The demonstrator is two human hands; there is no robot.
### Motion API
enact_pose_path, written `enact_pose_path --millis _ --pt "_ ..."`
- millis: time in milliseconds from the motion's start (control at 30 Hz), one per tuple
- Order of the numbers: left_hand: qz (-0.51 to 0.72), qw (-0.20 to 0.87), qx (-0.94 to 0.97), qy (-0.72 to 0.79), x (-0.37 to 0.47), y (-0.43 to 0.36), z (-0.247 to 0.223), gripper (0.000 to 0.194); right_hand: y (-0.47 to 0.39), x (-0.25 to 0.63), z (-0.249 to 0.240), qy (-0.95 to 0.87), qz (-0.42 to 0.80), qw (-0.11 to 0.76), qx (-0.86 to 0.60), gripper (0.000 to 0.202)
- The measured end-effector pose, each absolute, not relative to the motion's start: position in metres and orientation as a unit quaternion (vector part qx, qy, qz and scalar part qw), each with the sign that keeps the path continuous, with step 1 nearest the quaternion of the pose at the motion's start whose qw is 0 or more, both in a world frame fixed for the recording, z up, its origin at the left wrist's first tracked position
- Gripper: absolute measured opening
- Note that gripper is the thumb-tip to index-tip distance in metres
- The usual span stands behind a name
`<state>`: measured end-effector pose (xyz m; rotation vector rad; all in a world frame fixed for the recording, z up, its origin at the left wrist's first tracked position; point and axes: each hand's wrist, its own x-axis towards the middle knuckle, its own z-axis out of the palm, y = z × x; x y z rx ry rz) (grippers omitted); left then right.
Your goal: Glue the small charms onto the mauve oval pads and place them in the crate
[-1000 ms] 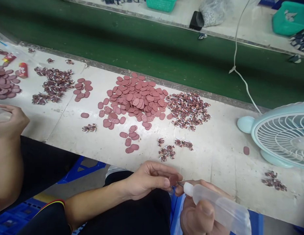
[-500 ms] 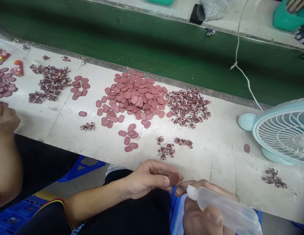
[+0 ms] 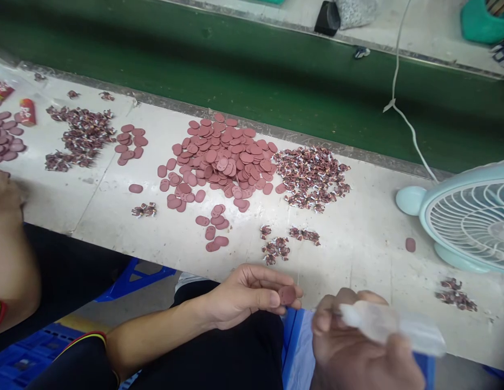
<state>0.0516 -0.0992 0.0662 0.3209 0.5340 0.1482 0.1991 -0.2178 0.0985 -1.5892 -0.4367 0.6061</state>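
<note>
The left hand (image 3: 252, 297) is pinching a reddish oval disc (image 3: 287, 295) between thumb and fingers, near the tabletop's (image 3: 341, 260) edge. Well apart to its right, the right hand (image 3: 357, 346) is gripping a blurred, translucent bottle (image 3: 393, 325). Beyond the hands, a disc pile (image 3: 227, 157) is lying beside small brown-and-white figures (image 3: 312, 179).

Red-brn oval disc (image 3: 287, 295); transl. btl (image 3: 414, 326) apart, tilted, blurry.

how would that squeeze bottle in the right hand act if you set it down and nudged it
The bottle would probably roll on its side, as its body looks rounded. It is likely light, since one hand, the right hand, holds it. Its translucent wall suggests thin plastic that may give when pressed.
</note>
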Motion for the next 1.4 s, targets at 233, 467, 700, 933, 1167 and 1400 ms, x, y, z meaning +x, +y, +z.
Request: enact_pose_path --millis 233,467,700,933,1167,1400 --pt "0.105 0.942 0.163 0.273 0.041 -0.092 0.06 0.031 -0.202 0.227 0.082 -0.489 0.166 0.363 -0.775 0.033" --pt "0.144 0.916 0.185 0.325 0.025 -0.076 0.055 0.032 -0.201 0.221 0.059 -0.535 0.148 0.323 -0.767 0.032" --pt "0.152 0.911 0.196 0.329 0.02 -0.073 0.056 0.032 -0.195 0.226 0.033 -0.635 0.131 0.235 -0.724 0.046" --pt "0.147 0.909 0.192 0.338 0.018 -0.073 0.053 0.032 -0.21 0.248 0.032 -0.645 0.18 0.176 -0.722 0.039" --pt "0.139 0.912 0.195 0.333 0.026 -0.079 0.055 0.033 -0.219 0.231 0.064 -0.439 0.303 0.304 -0.789 0.014" --pt "0.122 0.916 0.252 0.286 0.035 -0.092 0.056 0.034 -0.222 0.184 0.093 -0.195 0.441 0.541 -0.689 0.015"
